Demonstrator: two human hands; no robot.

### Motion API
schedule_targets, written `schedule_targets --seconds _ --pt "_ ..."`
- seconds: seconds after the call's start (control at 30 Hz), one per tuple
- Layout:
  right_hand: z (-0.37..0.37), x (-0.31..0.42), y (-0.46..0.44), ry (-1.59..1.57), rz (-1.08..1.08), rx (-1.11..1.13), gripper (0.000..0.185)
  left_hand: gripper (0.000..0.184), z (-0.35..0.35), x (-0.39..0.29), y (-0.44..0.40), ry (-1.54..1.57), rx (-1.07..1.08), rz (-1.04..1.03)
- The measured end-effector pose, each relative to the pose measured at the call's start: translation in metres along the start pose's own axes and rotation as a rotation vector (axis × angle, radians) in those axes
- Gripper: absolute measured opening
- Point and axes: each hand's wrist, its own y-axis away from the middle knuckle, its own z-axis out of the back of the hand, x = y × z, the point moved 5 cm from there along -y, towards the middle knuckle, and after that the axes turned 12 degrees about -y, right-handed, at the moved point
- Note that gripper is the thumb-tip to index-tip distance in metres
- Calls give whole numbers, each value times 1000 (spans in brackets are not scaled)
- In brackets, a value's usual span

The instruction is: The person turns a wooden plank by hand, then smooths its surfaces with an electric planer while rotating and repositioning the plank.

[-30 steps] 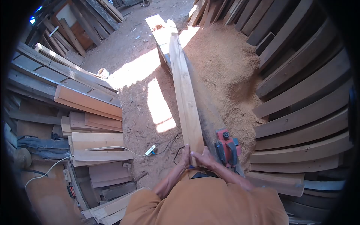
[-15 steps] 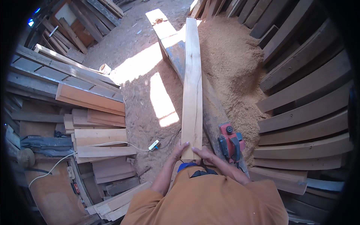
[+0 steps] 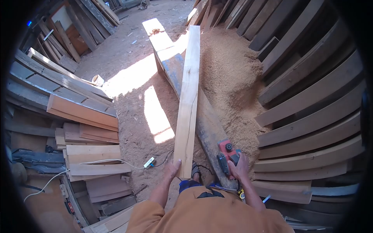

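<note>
Plainly, the two hands are busy: the left hand point(image 3: 171, 169) grasps the left edge of one long, pale wooden plank point(image 3: 189, 97) at its near end; the right hand point(image 3: 239, 167) wraps the handle of one red-and-black electric planer point(image 3: 226, 154). The plank's long axis runs near to far, the left hand nearer it, the planer to its right. Beyond, it crosses one narrow, weathered wooden table point(image 3: 208, 120); right lies one tan sawdust heap point(image 3: 229, 73).
</note>
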Motion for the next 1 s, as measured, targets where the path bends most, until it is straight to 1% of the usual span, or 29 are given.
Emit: schedule_targets --seconds 0.03,0.07,0.13,0.17,0.2,0.23,0.3,0.4,0.43,0.53,0.6,0.63,0.7,0.73,0.77,0.83,0.87,0.93,1.0 --pt "-4 -11 6 -12 -47 19 67 62 -1 -12 5 -14 21 4" --pt "-11 -19 12 -65 -5 -17 67 59 -7 -13 8 -95 -54 -3" --pt "-25 -42 16 -163 76 -89 67 59 -33 -10 3 -18 -65 11" --pt "-30 -59 9 -182 30 -100 66 58 -50 -9 1 24 -69 22" --pt "-37 -75 3 -203 -16 -109 65 58 -66 -8 0 -17 -58 48" --pt "-39 -85 0 -226 -61 -118 64 60 -81 -11 1 76 -31 29" --pt "-41 -93 -2 -207 -47 -84 62 64 -108 -25 1 262 14 -18" --pt "-40 -96 -7 -161 6 -95 54 69 -147 -64 12 177 -47 129" --pt "-38 -96 -6 -142 27 -106 51 70 -156 -67 15 148 -67 181" --pt "-35 -87 -9 -166 106 -109 44 68 -190 -46 -4 255 30 270" --pt "-31 -89 -11 -268 30 -69 40 71 -209 -46 -15 652 225 215" --pt "-32 -86 -13 -327 -6 -48 39 72 -209 -46 -17 844 316 183" --pt "-28 -69 -9 -391 -30 -47 37 73 -199 -41 -18 845 307 150" --pt "-23 -62 -8 -418 -41 -53 36 73 -189 -50 -13 847 310 130" --pt "-19 -61 -7 -399 -66 -36 36 72 -182 -58 -1 961 382 107" --pt "-19 -57 -9 -371 -101 4 37 69 -115 -114 45 1185 512 52" --pt "-21 -60 -8 -375 -102 6 38 67 -91 -127 62 1300 568 31" --pt "-26 -70 -12 -389 -90 3 40 69 -63 -125 69 1481 602 -65" --pt "-32 -83 -14 -418 -150 39 42 70 -29 -133 81 1609 662 -195"
